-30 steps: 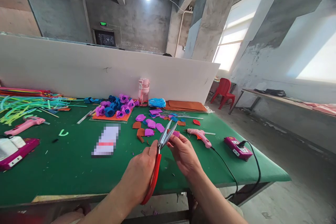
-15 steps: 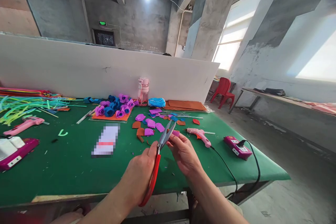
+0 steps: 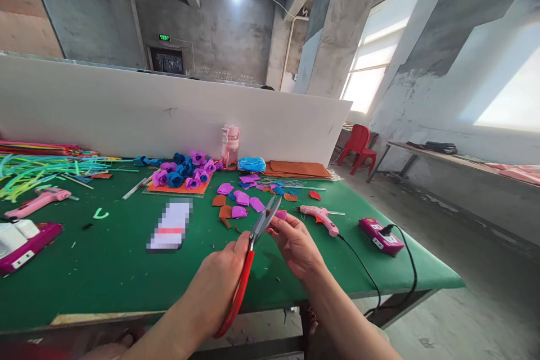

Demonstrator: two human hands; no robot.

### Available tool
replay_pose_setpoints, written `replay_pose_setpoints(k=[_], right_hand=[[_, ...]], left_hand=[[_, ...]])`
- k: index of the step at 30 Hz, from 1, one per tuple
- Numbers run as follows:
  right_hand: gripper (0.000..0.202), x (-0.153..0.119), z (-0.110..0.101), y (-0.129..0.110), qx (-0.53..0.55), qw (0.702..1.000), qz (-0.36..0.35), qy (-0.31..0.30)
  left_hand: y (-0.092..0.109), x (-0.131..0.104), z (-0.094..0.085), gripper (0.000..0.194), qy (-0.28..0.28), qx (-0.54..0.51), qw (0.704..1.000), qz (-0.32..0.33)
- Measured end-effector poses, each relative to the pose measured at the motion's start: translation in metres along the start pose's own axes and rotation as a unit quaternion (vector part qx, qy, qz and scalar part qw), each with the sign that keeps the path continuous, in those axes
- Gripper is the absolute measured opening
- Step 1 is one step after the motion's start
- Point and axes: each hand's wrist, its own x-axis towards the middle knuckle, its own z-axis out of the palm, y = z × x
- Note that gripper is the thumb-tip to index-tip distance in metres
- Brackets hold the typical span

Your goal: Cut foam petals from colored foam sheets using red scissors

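Observation:
My left hand [image 3: 223, 270] is closed round the red handles of a pair of scissors [image 3: 241, 295]. The blades point up and away, slightly parted, beside the fingers of my right hand [image 3: 295, 244]. Between its thumb and fingers my right hand pinches a small purple piece [image 3: 280, 215], mostly hidden by the fingers. Just beyond the blades, loose purple petal-shaped pieces [image 3: 242, 198] lie with brown pieces [image 3: 219, 201] and several blue ones on the green table [image 3: 126, 287]. To the right of my right hand rests a pink glue gun [image 3: 319, 218].
Purple and blue flowers [image 3: 175, 180] are heaped on an orange sheet. Behind stand a pink bottle [image 3: 230, 146] and a blue packet [image 3: 251, 165]. Power strips [image 3: 382, 237] lie at both sides, one with a black cord over the table edge. Coloured stems [image 3: 59, 171] fill the back left.
My left hand and the scissors have shifted slightly left and down, and the blades sit a little more open. My right hand stays nearly in place, holding the purple piece.

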Motion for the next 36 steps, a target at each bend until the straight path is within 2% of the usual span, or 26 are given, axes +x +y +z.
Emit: replay_pose_setpoints(k=[5, 10, 14, 19, 23, 26, 29, 31, 34, 36], right_hand=[[0.014, 0.001, -0.003, 0.0, -0.015, 1.0, -0.002, -0.014], [0.013, 0.002, -0.005, -0.001, -0.017, 0.999, -0.007, -0.03], [0.014, 0.003, -0.01, -0.003, -0.026, 0.999, 0.001, -0.039], [0.014, 0.004, -0.016, -0.004, -0.029, 0.999, 0.009, -0.031], [0.016, 0.002, -0.017, -0.004, -0.055, 0.997, 0.04, -0.021], [0.017, -0.001, -0.017, -0.006, -0.094, 0.994, 0.051, -0.024], [0.016, -0.002, -0.018, -0.008, -0.113, 0.992, 0.04, -0.026], [0.015, -0.003, -0.019, -0.009, -0.116, 0.992, 0.041, -0.029], [0.014, -0.004, -0.015, -0.004, -0.111, 0.992, 0.047, -0.028], [0.015, -0.007, -0.008, 0.002, -0.101, 0.993, 0.053, -0.029]], left_hand=[[-0.001, -0.001, -0.003, 0.059, -0.021, 0.014, 1.0, -0.008], [-0.005, 0.0, -0.003, 0.06, -0.01, 0.009, 1.0, 0.007], [-0.005, -0.003, -0.004, 0.048, -0.009, -0.014, 1.0, 0.011], [-0.007, -0.003, -0.003, 0.029, 0.014, -0.13, 0.991, -0.004], [-0.012, -0.004, -0.01, 0.035, 0.045, -0.156, 0.986, -0.032], [-0.017, -0.006, -0.017, 0.04, 0.062, -0.121, 0.991, 0.004], [-0.021, -0.005, -0.015, 0.043, 0.062, -0.107, 0.992, 0.024], [-0.022, -0.002, -0.008, 0.04, 0.07, -0.188, 0.979, 0.022], [-0.019, 0.005, 0.002, 0.035, 0.103, -0.335, 0.937, 0.012], [-0.015, 0.008, 0.004, 0.039, 0.121, -0.397, 0.91, 0.002]])
